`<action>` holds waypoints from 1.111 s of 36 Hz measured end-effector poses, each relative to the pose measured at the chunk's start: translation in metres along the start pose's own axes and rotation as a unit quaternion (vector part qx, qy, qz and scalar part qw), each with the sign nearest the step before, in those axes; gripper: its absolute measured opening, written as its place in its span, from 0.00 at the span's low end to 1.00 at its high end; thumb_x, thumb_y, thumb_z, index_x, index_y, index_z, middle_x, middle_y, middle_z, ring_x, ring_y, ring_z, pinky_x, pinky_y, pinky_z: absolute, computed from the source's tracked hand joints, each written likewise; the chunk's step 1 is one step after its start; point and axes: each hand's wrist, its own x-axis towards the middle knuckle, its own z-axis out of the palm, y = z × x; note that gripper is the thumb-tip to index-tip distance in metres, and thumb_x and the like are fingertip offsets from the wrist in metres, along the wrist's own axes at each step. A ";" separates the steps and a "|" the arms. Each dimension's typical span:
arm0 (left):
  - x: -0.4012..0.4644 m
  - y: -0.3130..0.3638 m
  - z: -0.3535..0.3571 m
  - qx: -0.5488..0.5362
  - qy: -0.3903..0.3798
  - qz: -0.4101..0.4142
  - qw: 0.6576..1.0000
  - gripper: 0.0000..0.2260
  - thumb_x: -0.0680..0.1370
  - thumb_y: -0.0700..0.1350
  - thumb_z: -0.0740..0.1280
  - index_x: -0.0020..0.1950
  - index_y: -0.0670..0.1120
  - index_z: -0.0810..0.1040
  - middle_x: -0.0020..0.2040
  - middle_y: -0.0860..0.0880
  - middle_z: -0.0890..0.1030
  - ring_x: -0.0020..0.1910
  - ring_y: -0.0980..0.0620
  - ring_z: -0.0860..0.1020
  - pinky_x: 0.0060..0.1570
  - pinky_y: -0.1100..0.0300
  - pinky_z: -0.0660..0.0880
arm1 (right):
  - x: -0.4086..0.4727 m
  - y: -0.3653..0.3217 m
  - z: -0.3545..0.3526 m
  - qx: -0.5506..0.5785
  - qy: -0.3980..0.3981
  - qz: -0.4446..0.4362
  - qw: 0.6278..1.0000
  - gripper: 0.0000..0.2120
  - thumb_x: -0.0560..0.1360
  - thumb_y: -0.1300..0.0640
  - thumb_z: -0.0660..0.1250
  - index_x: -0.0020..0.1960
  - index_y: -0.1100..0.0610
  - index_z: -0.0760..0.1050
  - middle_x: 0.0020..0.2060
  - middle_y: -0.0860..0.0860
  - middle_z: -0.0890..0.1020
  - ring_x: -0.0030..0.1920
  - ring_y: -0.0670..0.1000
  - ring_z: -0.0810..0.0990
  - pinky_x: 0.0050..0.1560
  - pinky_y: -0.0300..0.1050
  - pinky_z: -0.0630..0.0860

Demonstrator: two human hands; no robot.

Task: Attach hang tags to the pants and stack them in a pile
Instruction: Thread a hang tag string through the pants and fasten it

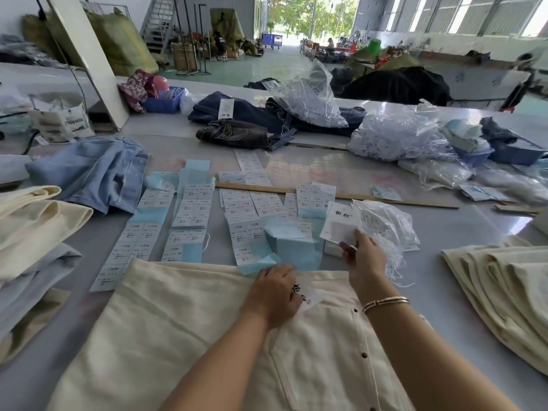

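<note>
On the grey worktable (385,179), cream pants (178,336) lie flat at my 6 o'clock with the buttoned waistband toward 12, a stack of folded cream pants (504,292) to my 3 o'clock and another pile of folded pairs (35,232) at 9. Rows of printed size labels (189,212) spread at 12 o'clock, just beyond the waistband, with a bag of white strings (385,229) at 1 o'clock. My left hand (274,295) presses down on the waistband, fingers curled over a white hang tag (308,296) with black characters; whether that tag is already fastened I cannot tell. My right hand (366,255), well apart from the left, pinches a second hang tag (341,225) lifted from the supply at 1 o'clock. I judge this to be the tagging step, mid-way: the next move calls for bringing the fresh tag down to the waistband and threading it on, then folding the pair onto a pile
</note>
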 end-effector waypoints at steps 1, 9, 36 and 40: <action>0.000 0.000 -0.001 -0.006 0.002 0.002 1.000 0.17 0.75 0.46 0.60 0.62 0.44 0.75 0.72 0.50 0.70 0.70 0.51 0.67 0.68 0.59 0.58 | -0.008 -0.001 -0.005 0.062 -0.006 0.019 0.998 0.02 0.79 0.60 0.63 0.48 0.57 0.73 0.40 0.53 0.78 0.31 0.50 0.81 0.25 0.36 0.75; -0.004 0.025 -0.051 -0.303 0.094 -0.119 0.941 0.04 0.80 0.42 0.63 0.50 0.41 0.74 0.44 0.45 0.78 0.42 0.46 0.76 0.38 0.63 0.70 | -0.066 0.030 -0.052 0.186 -0.055 0.016 0.981 0.06 0.81 0.60 0.59 0.52 0.61 0.74 0.37 0.54 0.85 0.39 0.51 0.85 0.41 0.44 0.82; -0.079 0.003 -0.044 -0.628 -0.017 -0.411 0.661 0.13 0.84 0.42 0.55 0.49 0.41 0.78 0.39 0.44 0.81 0.35 0.48 0.79 0.35 0.60 0.75 | -0.132 0.098 -0.062 -0.369 -0.195 -0.447 0.791 0.09 0.76 0.63 0.65 0.53 0.57 0.82 0.46 0.48 0.81 0.47 0.41 0.78 0.49 0.29 0.72; -0.079 0.004 -0.039 -0.579 -0.024 -0.400 0.710 0.12 0.83 0.42 0.56 0.48 0.43 0.78 0.41 0.45 0.81 0.37 0.48 0.79 0.39 0.59 0.74 | -0.124 0.097 -0.055 -0.283 -0.104 -0.343 0.890 0.09 0.77 0.66 0.65 0.50 0.56 0.82 0.29 0.44 0.78 0.29 0.40 0.74 0.34 0.29 0.69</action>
